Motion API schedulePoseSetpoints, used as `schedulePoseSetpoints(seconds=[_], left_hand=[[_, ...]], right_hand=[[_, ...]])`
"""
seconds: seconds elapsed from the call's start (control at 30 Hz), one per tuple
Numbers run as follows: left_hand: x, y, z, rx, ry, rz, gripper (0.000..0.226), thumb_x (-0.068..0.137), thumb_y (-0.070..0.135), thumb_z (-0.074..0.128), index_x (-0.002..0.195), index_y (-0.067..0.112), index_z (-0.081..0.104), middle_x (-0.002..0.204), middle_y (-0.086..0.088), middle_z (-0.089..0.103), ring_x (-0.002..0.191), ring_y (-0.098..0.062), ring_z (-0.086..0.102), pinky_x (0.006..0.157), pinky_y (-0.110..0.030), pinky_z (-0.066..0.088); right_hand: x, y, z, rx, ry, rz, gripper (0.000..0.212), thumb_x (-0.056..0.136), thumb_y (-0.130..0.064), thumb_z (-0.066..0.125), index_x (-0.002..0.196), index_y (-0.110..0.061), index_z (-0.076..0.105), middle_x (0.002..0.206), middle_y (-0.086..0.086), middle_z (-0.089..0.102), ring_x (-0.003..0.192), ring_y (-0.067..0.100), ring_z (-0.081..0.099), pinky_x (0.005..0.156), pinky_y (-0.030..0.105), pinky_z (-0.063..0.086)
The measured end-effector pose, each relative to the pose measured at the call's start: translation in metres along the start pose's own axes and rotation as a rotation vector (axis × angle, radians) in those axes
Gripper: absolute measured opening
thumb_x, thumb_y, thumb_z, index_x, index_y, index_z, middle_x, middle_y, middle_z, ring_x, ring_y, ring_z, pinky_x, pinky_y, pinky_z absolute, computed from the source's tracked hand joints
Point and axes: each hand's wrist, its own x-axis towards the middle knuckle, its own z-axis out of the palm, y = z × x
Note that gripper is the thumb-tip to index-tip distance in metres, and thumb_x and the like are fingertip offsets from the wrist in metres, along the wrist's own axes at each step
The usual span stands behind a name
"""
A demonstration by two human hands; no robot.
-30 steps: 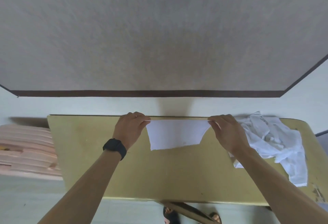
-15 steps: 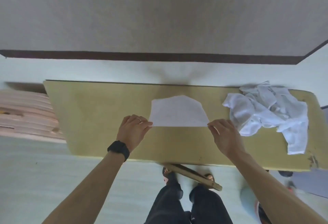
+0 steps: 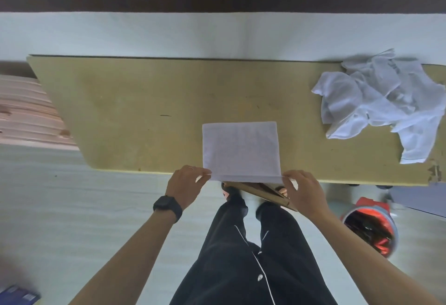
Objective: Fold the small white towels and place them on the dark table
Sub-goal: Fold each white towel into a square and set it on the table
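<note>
Olive-yellow desk (image 3: 144, 102): a folded white towel (image 3: 241, 150) lies flat at its six-o'clock edge, the left hand (image 3: 185, 184) and right hand (image 3: 304, 191) each pinching a near corner in their fingers. Crumpled white towels (image 3: 386, 102) are heaped at two o'clock.

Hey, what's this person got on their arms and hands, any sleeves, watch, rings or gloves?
The left forearm and right forearm are bare, with no sleeves in view. A black watch with a dark face and black band sits on the left wrist. The left hand has a thin ring on one of its fingers. The right hand shows no ring, watch or glove.
</note>
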Motion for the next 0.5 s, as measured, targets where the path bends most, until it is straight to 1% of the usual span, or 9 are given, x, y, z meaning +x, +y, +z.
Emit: schedulePoseSetpoints(seconds=[0.03,0.1,0.13,0.23,0.3,0.37,0.5], left_hand=[[0.009,0.004,-0.005,-0.124,-0.010,-0.063,0.019,0.095,0.037,0.062,0.109,0.030,0.074,0.105,0.010,0.071,0.101,-0.011,0.062,0.084,-0.021,0.046],[0.033,0.011,-0.015,-0.391,0.017,-0.170,0.015,0.091,0.037,0.068,0.103,0.029,0.072,0.094,0.010,0.072,0.089,-0.006,0.066,0.072,-0.011,0.045],[0.047,0.013,-0.019,-0.478,0.044,-0.210,0.015,0.089,0.037,0.071,0.100,0.027,0.072,0.090,0.010,0.073,0.084,-0.005,0.067,0.069,-0.011,0.046],[0.085,0.008,-0.021,-0.607,0.124,-0.297,0.010,0.087,0.036,0.074,0.095,0.031,0.073,0.084,0.012,0.074,0.078,-0.005,0.070,0.075,-0.022,0.050],[0.104,0.002,-0.017,-0.660,0.170,-0.316,0.007,0.087,0.035,0.074,0.093,0.034,0.075,0.085,0.012,0.075,0.079,-0.008,0.071,0.082,-0.028,0.055],[0.116,-0.005,-0.012,-0.682,0.204,-0.319,0.008,0.087,0.032,0.074,0.094,0.035,0.076,0.086,0.013,0.075,0.082,-0.009,0.071,0.087,-0.032,0.057],[0.125,-0.015,-0.007,-0.653,0.246,-0.330,0.010,0.088,0.032,0.072,0.096,0.037,0.076,0.086,0.015,0.075,0.079,-0.007,0.071,0.085,-0.034,0.058]], right_hand=[[0.011,-0.005,-0.004,0.072,0.020,0.025,0.011,0.097,-0.029,0.057,0.102,-0.026,0.067,0.099,-0.010,0.066,0.098,0.014,0.058,0.080,0.027,0.040],[0.036,-0.017,-0.013,0.221,0.079,0.095,0.003,0.095,-0.029,0.061,0.095,-0.028,0.064,0.089,-0.012,0.067,0.087,0.010,0.062,0.078,0.026,0.044],[0.050,-0.023,-0.017,0.284,0.116,0.127,0.001,0.094,-0.028,0.063,0.093,-0.028,0.063,0.086,-0.013,0.067,0.083,0.007,0.063,0.077,0.023,0.045],[0.087,-0.035,-0.021,0.400,0.187,0.174,0.003,0.094,-0.028,0.063,0.096,-0.026,0.065,0.086,-0.019,0.065,0.082,-0.003,0.060,0.070,0.011,0.041],[0.107,-0.038,-0.018,0.423,0.214,0.179,0.005,0.095,-0.028,0.061,0.098,-0.027,0.065,0.087,-0.020,0.064,0.082,-0.005,0.059,0.067,0.007,0.038],[0.123,-0.038,-0.012,0.421,0.237,0.168,0.008,0.096,-0.026,0.060,0.100,-0.027,0.066,0.089,-0.020,0.065,0.081,-0.005,0.059,0.066,0.006,0.038],[0.140,-0.039,-0.001,0.388,0.263,0.145,0.014,0.096,-0.026,0.059,0.105,-0.026,0.070,0.094,-0.014,0.068,0.085,-0.003,0.060,0.070,0.008,0.038]])
